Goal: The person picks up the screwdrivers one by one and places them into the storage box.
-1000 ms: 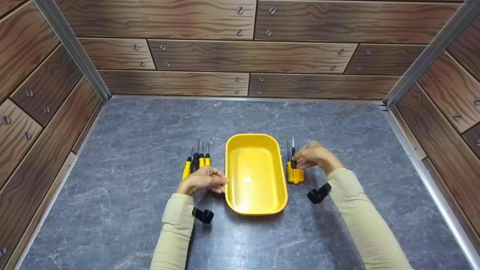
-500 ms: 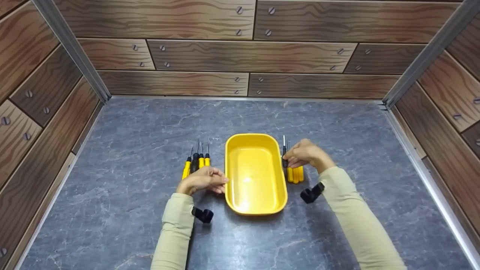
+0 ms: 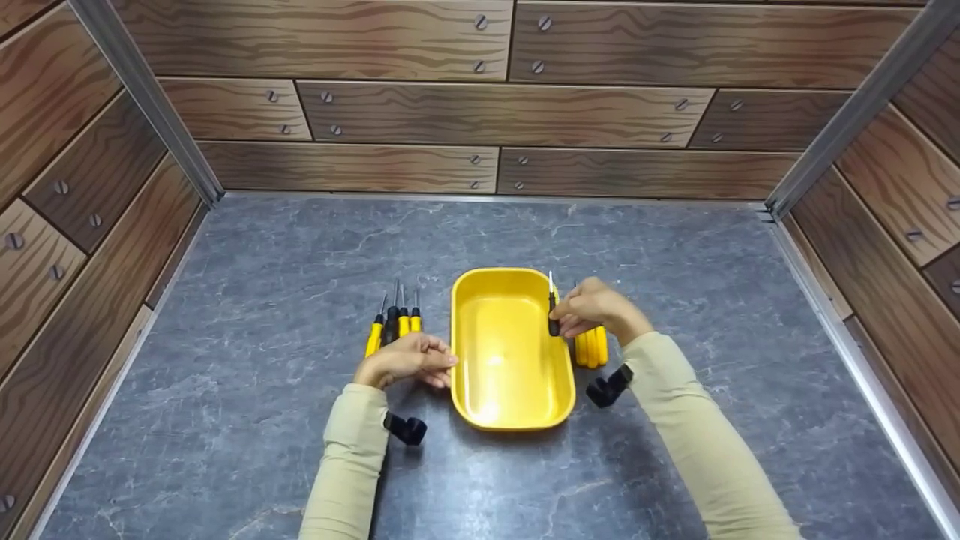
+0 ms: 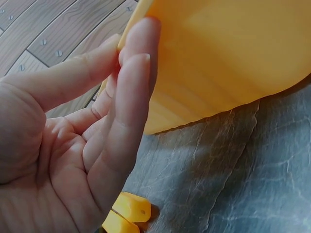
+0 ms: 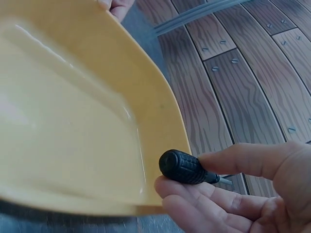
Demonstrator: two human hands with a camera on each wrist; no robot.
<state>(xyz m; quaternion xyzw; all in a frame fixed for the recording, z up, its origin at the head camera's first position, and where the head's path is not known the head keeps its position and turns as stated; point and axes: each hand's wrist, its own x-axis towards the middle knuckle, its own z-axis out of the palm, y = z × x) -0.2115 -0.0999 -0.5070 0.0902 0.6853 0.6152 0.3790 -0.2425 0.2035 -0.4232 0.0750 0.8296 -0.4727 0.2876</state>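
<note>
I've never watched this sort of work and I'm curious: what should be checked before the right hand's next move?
1. Black screwdriver pinched in the right hand: ok.
2. Left hand gripping the rim of the yellow bin: ok.
3. Black screwdriver fully past the bin's right rim: cannot tell; they overlap in the head view.
4. Yellow-handled screwdrivers right of the bin fully visible: not ok, partly covered.
5. Screwdrivers left of the bin fully visible: not ok, partly hidden.

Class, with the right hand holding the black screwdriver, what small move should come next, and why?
Probably ease the black screwdriver inward over the yellow tray: the right hand pinches it at the tray's right side, while the left hand pinches the opposite side, apparently steadying the tray.
</note>
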